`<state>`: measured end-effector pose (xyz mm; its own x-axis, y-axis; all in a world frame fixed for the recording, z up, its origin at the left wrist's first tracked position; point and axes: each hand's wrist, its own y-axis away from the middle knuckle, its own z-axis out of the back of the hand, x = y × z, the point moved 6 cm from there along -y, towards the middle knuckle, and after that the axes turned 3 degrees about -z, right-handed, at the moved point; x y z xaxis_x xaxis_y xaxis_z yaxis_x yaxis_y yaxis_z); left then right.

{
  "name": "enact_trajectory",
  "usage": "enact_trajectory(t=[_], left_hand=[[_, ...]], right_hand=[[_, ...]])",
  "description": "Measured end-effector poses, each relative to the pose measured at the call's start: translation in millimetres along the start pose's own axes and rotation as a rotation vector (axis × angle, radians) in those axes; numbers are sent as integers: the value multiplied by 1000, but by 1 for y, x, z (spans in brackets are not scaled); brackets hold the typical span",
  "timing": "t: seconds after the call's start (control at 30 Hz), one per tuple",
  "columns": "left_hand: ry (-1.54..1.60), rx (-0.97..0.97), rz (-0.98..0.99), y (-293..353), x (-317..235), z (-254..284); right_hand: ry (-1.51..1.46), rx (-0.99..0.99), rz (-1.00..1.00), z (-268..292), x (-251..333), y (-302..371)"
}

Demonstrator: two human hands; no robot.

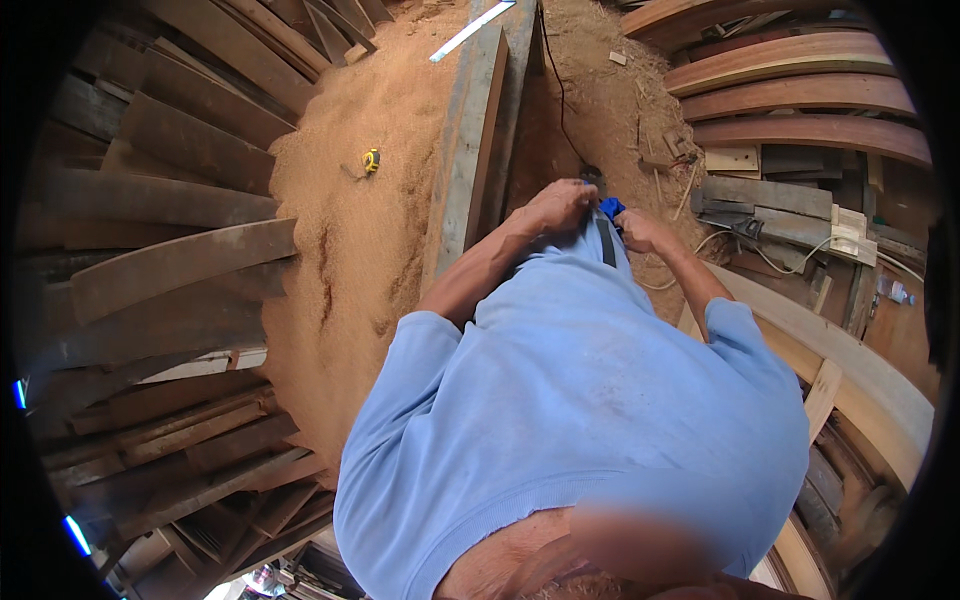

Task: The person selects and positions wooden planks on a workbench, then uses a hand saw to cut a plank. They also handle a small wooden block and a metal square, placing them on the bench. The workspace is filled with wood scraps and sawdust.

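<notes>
Bright-blue crumpled cloth-like piece, two o'clock — we'd guess light, soft; pinch its edge. Right hand: fingers seem clamped on it; left hand — can't tell.

This looks like a woodworking workshop. Sawdust lies thick over the floor, with shavings and a small offcut scattered at the upper right. Rough boards crowd the left side in overlapping rows, while reddish timbers are stacked at the upper right. A long, thick beam runs down the middle, a black cord trailing beside it. A yellow tape measure rests on the sawdust, left of the beam.
</notes>
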<state>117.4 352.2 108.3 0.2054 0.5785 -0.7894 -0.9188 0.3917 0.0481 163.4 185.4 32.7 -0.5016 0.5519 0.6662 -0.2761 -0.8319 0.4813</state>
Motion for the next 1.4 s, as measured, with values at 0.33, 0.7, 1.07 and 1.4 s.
enact_trajectory(t=[0.33,0.7,1.07,1.4], left_hand=[[-68,-155,-299,-6,-25,20],[-244,508,52,-6,-10,-40],[-406,-69,-140,-14,-19,3],[-347,201,-17,2,14,-19]], right_hand=[[-78,-629,-57,-22,-21,-50],[-145,-374,-139,52,-39,-1],[-498,-92,7,8,8,-39],[-264,-177,-53,-1,14,-58]])
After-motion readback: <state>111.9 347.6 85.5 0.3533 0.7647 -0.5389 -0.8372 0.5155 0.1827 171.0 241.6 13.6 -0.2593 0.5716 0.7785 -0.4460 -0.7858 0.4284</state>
